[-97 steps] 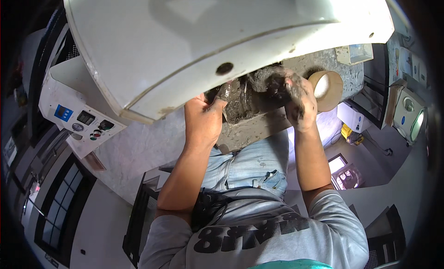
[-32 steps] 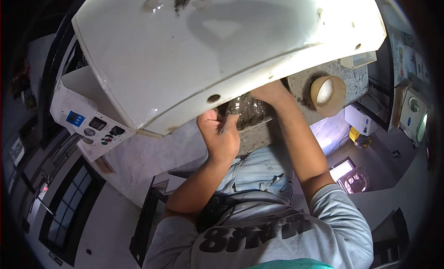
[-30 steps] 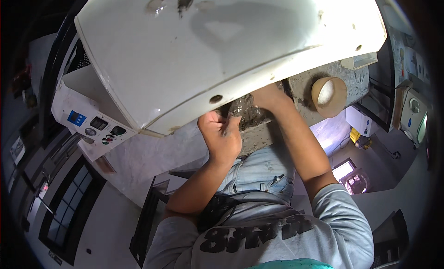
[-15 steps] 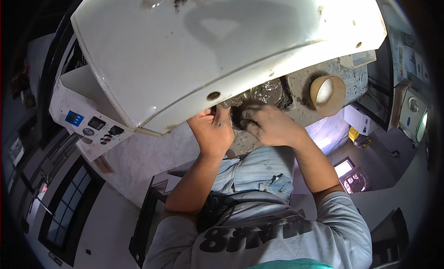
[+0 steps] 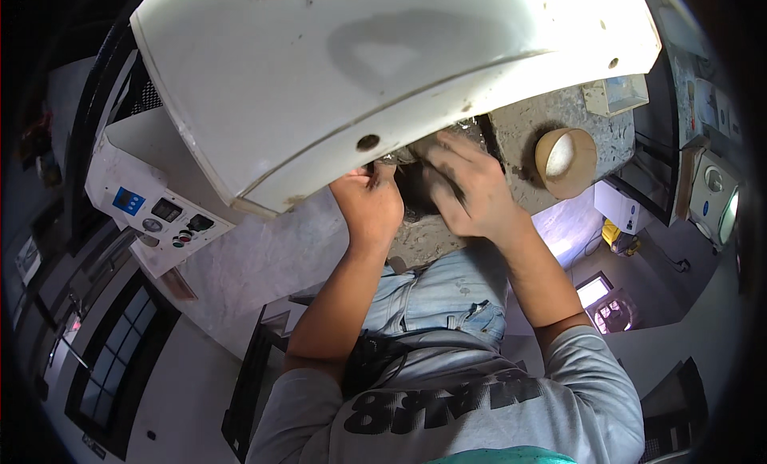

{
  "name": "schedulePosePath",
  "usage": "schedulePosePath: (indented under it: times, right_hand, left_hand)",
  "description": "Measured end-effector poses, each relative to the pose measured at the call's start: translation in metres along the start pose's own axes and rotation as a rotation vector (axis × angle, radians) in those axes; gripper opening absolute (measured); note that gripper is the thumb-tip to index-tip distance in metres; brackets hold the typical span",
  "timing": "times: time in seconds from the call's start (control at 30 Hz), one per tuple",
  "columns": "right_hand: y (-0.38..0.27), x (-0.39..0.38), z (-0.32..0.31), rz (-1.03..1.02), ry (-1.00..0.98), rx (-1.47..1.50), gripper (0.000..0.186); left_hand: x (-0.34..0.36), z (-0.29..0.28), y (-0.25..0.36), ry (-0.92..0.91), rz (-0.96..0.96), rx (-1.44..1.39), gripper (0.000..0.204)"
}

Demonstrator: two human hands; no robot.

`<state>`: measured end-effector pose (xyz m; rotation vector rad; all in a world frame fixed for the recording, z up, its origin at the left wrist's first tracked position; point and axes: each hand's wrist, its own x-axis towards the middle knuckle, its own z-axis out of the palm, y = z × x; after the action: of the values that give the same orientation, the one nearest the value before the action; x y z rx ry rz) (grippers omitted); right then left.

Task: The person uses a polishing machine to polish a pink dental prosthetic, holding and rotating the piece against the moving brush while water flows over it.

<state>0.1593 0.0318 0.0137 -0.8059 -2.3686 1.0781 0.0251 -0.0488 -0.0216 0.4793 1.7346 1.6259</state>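
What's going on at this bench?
A person works bare-handed at a large white housing. The left hand is at its lower edge; whether it grips anything is hidden. The right hand, spread and blurred, is by dark, wet-looking paste; contact is unclear. A tan bowl with white contents stands to its right.

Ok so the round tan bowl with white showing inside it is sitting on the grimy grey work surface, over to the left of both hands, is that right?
Not quite: the head view shows the round tan bowl to the right of both the left hand and the right hand. It does sit on the grimy grey work surface, with white showing inside.
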Motion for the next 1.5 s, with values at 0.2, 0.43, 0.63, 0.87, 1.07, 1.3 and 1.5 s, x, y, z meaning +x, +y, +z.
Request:
schedulePosePath:
  times: [0.2, 0.43, 0.63, 0.87, 1.07, 1.3, 1.5]
  right_hand:
    - [0.017, 0.016, 0.017, 0.678, 0.147, 0.619, 0.019]
    - [0.018, 0.04, 0.019, 0.676, 0.275, 0.731, 0.014]
    - [0.019, 0.046, 0.02, 0.677, 0.31, 0.748, 0.014]
    - [0.02, 0.044, 0.023, 0.694, 0.337, 0.804, 0.013]
    - [0.014, 0.046, 0.021, 0.71, 0.352, 0.792, 0.012]
    - [0.013, 0.048, 0.019, 0.747, 0.31, 0.787, 0.012]
    - [0.025, 0.051, 0.022, 0.657, 0.352, 0.864, 0.013]
  left_hand:
    - [0.012, 0.012, -0.005, 0.115, -0.076, -0.02, 0.026]
    - [0.041, 0.026, -0.016, 0.247, -0.101, -0.25, 0.03]
    - [0.047, 0.038, -0.003, 0.317, -0.209, -0.383, 0.027]
    - [0.049, 0.036, -0.004, 0.238, -0.183, -0.385, 0.023]
    - [0.049, 0.037, -0.011, 0.267, -0.104, -0.325, 0.024]
    - [0.046, 0.038, -0.01, 0.297, -0.105, -0.293, 0.023]
    - [0.045, 0.043, -0.007, 0.289, -0.192, -0.38, 0.025]
